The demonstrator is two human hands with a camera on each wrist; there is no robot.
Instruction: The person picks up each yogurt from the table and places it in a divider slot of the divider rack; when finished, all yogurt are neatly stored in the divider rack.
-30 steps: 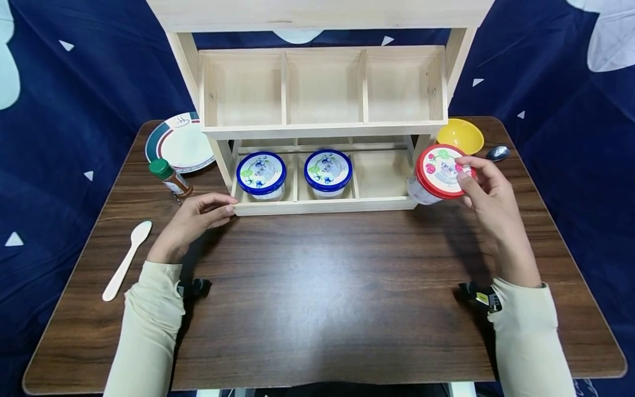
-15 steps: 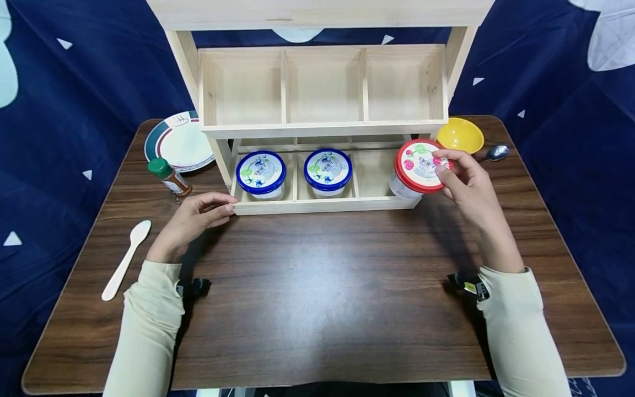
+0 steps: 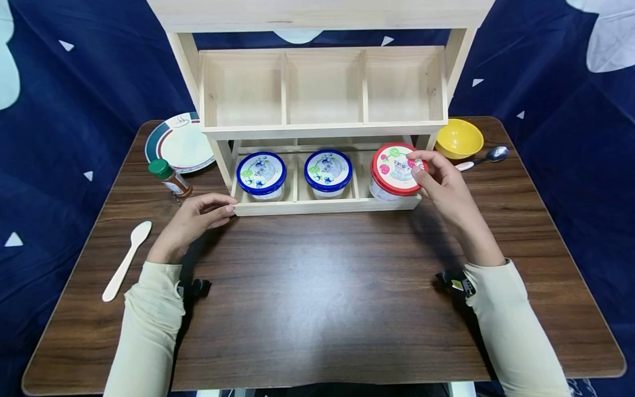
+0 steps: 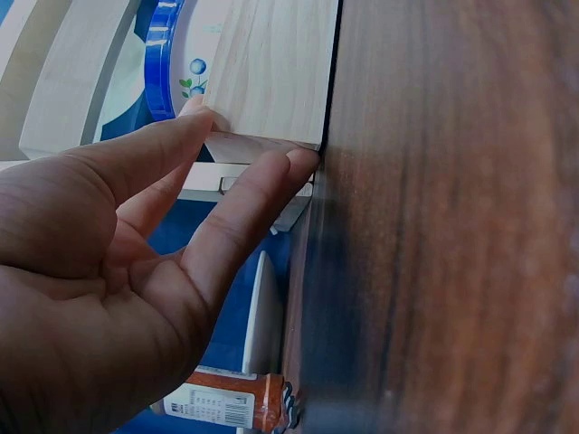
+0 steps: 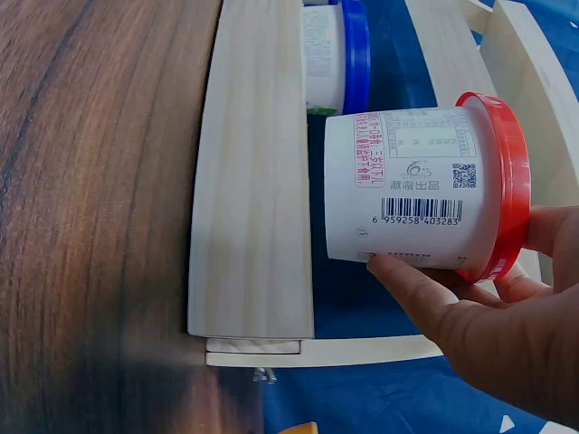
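My right hand (image 3: 439, 182) grips a red-lidded white cup (image 3: 395, 171) by its lid and side, holding it over the right compartment of the wooden rack's (image 3: 322, 207) lower tier. The right wrist view shows the red-lidded cup (image 5: 421, 194) above the rack's front rail (image 5: 251, 181), fingers (image 5: 434, 303) under it. Two blue-lidded cups (image 3: 261, 174) (image 3: 328, 171) sit in the left and middle compartments. My left hand (image 3: 195, 218) rests on the table with straight fingers (image 4: 244, 194) touching the rack's front left corner (image 4: 271, 81).
A green-capped spice bottle (image 3: 170, 177) and a green-rimmed plate (image 3: 178, 144) stand left of the rack, a wooden spoon (image 3: 126, 260) nearer the left edge. A yellow bowl (image 3: 458, 138) and a metal spoon (image 3: 488, 156) lie right of the rack. The upper tier's three compartments hold nothing.
My right hand has carried the red-lidded cup leftward from beside the rack to over its right lower compartment. The left hand has stayed put.
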